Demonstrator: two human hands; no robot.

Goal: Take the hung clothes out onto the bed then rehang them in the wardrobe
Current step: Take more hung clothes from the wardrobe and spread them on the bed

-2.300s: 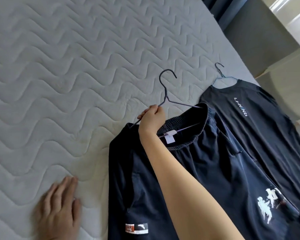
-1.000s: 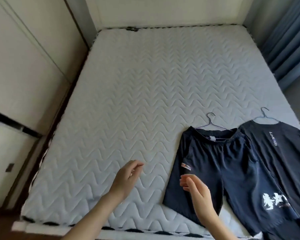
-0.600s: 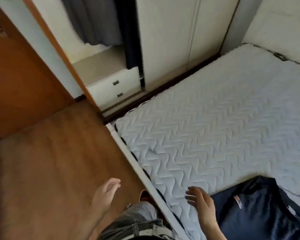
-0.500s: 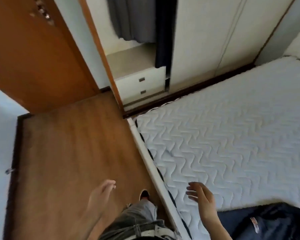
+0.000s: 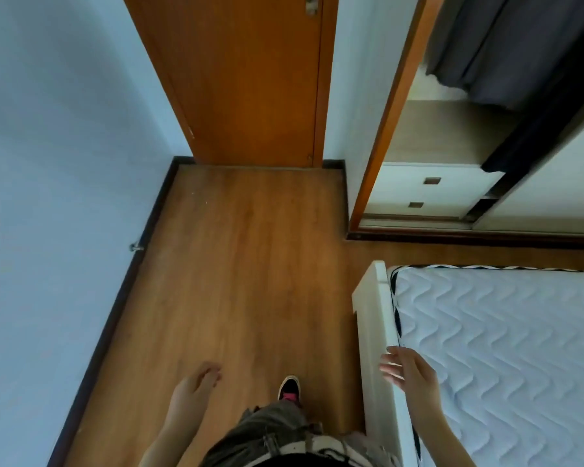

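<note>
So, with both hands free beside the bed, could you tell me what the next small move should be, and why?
Probably step toward the open wardrobe: both the left hand and right hand hold nothing, and dark clothes hang inside.

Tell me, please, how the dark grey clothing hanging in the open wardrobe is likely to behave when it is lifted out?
The dark grey clothing hangs in long soft folds, so it is probably floppy and will sag and swing. It looks like thin fabric, likely light. Its hangers are out of view, so slipping off cannot be judged.
</note>
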